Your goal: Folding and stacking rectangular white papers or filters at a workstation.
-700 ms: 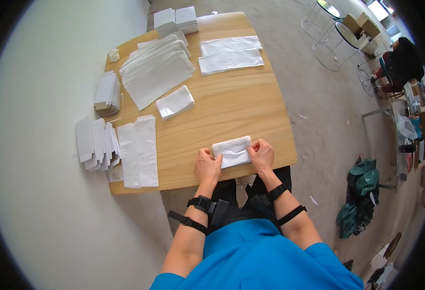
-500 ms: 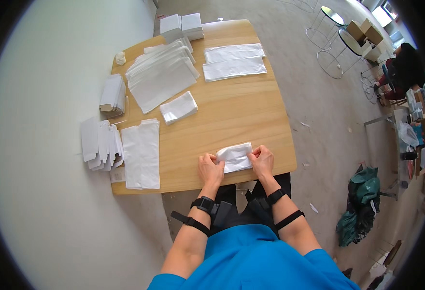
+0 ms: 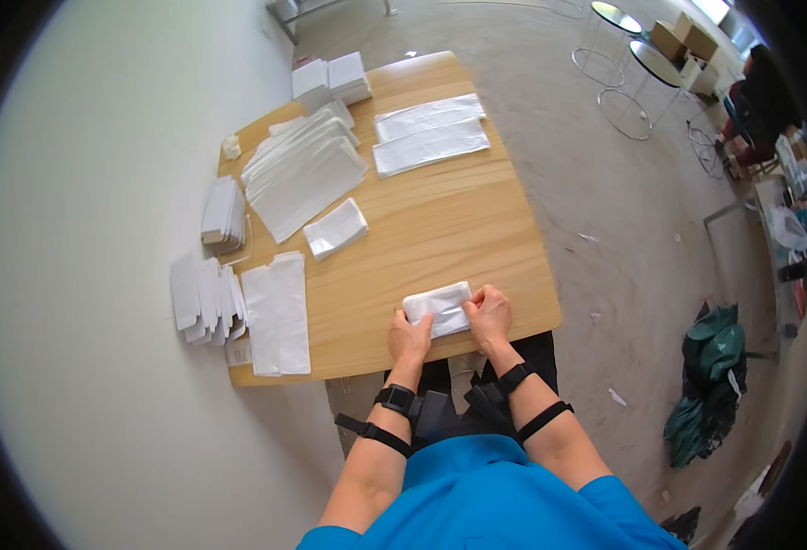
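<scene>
A folded white plastic bag, thin and slightly glossy, lies near the table's front edge between my hands. My left hand grips its lower left corner, with the thumb on top and the other fingers partly hidden. At the right edge, the fingertips of my right hand pinch the same bag. Another small folded white bag rests farther off to the left, apart from both hands.
On the wooden table lie a fanned stack of white bags, long folded bags and a flat white stack. White boxes and flattened cartons line the left edge. A person sits far right.
My left hand has slid from the bag's left edge to its lower left corner. The right hand still pinches the right edge. The whole view has shifted slightly.
</scene>
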{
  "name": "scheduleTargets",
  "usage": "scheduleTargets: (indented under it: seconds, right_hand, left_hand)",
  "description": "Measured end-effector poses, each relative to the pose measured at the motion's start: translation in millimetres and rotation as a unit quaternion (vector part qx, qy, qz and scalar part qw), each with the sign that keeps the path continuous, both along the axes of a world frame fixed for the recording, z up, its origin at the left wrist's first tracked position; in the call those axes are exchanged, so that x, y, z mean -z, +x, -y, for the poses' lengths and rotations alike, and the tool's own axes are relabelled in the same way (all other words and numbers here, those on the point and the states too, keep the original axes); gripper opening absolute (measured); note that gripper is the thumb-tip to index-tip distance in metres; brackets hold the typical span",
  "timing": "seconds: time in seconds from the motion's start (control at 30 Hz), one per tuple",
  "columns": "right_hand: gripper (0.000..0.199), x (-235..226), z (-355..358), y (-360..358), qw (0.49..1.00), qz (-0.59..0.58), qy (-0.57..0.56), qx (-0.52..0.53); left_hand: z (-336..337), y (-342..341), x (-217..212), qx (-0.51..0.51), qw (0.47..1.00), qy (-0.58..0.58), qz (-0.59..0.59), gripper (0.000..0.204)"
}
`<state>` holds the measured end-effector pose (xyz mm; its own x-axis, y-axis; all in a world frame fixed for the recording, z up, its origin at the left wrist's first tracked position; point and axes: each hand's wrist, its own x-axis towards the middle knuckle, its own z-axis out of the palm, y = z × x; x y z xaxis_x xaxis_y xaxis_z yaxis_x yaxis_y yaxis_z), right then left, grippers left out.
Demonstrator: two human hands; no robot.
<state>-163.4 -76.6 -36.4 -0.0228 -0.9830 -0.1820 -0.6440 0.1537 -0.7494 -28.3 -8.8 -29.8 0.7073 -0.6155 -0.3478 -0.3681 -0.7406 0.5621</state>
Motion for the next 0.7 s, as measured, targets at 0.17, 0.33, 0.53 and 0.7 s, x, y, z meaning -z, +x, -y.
scheduleTargets:
  seconds: [0.17,0.33,0.53,0.7]
  right_hand:
    - [0.016,-4,-2,1,1.0,0.012,-0.008,0.01]
    - [0.039,-8,2,-20,0.991,0.115,0.046,-0.043]
    - [0.11,-6,4,-37,0.965,0.157,-0.042,-0.204]
    - [0.103,-25,26,-20,0.871,0.403,0.152,-0.238]
  left_hand:
    - [-2,16,19,0.018,0.987,-0.08,-0.136,0.041]
    - [-11,22,17,0.056,0.958,-0.209,-0.187,0.032]
    - [-14,32,-15,0.09,0.883,-0.246,-0.389,0.024]
    - [-17,53,-32,0.168,0.864,-0.244,-0.407,0.021]
